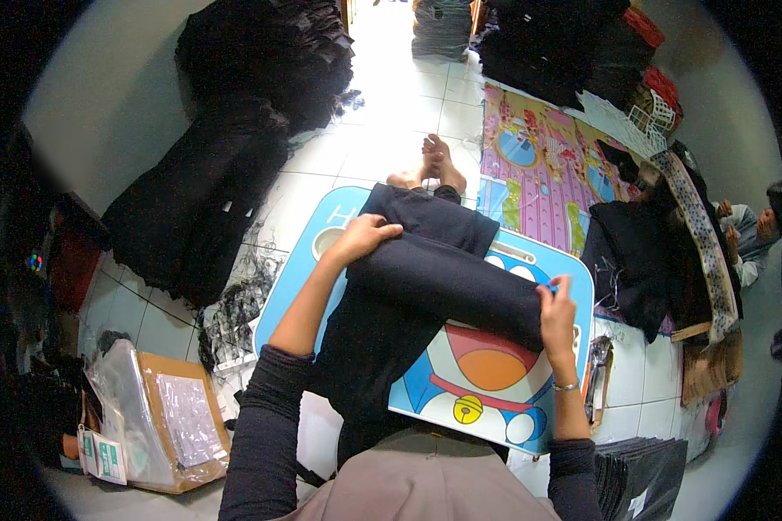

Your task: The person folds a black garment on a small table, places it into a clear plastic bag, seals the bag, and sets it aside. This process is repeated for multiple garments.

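While both forearms rise from the lower edge of the frame, sleeves pushed up toward the elbows, the left hand (pixel 367 238) lies near the centre, its arm slanting up and rightward. Its back faces the camera, the wrist bends slightly, and the fingers point right across the dark cloth garment (pixel 447 276); they sit close together, though whether they pinch the fabric I cannot tell. Right of centre, the right hand (pixel 559 314) stands nearly upright on a forearm that climbs almost straight, a bracelet (pixel 566 386) circling its wrist. Its fingers curl inward at the garment's right end, partly blurred; a speck of blue shows by the fingertips, and I cannot tell whether it is something held. The garment spans the middle of the frame, one long folded band running from the left hand down to the right one, with another part hanging toward the lower left. Beneath it is a blue low table (pixel 579 276) with a cartoon print, bare in its lower right part. Bare feet (pixel 439 163) show beyond the table's far edge, at upper centre, and dark cloth piles (pixel 195 195) fill the upper left.
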Motion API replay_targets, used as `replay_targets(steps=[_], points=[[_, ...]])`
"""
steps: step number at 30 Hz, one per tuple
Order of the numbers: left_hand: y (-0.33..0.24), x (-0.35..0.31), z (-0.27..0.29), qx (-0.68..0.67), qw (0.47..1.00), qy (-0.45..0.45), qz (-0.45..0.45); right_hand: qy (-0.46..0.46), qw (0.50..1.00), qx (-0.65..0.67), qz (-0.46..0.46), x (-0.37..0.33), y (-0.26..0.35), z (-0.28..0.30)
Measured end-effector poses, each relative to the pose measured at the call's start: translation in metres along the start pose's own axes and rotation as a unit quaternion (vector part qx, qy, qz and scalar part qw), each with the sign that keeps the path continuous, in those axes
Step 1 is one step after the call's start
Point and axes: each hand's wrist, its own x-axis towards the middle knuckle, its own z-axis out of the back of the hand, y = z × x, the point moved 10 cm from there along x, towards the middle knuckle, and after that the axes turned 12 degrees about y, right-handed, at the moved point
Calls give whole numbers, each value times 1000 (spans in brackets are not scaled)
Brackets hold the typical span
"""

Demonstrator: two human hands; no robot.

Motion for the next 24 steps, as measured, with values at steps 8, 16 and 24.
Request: replay_targets(steps=[8,16,24], points=[[20,15,0,16,996,-74,-53,225,946,-62,224,51,53,-54],[15,-25,8,-40,983,-153,-90,159,922,-192,298,42,137,-121],[110,-376,179,197,722,-663,3,109,926,-136,336,44,123,-116]])
